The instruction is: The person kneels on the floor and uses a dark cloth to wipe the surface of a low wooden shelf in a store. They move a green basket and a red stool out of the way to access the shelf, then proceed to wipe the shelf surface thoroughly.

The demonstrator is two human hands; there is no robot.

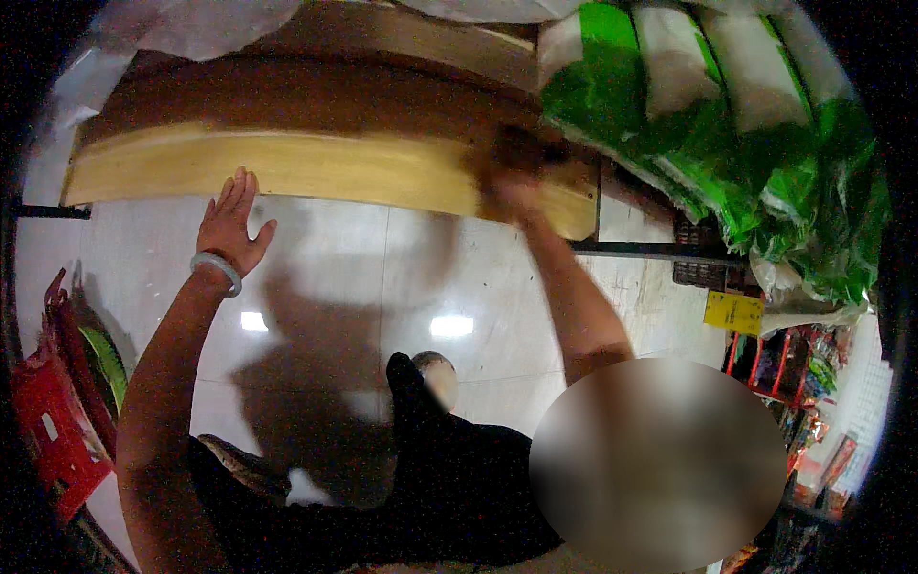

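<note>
A long light-wood board (363, 170) runs across the upper part of the head view, with a darker brown wooden surface (287, 91) behind it. At the board's lower edge on the left is my left hand (235, 230), fingers stretched out and holding nothing; a pale bangle (218, 273) circles its wrist. Toward the board's right end, my right hand (516, 194) is smeared by motion. A dark brown thing (524, 151) appears to be in its fingers, too blurred to name.
Large green-and-white plastic packs (674, 105) stand at the upper right, above a yellow tag (733, 312) and a black crate (698, 253). A red plastic basket (59, 430) is at the far left. My shoe (437, 378) stands on the shiny tiled floor (497, 335).
</note>
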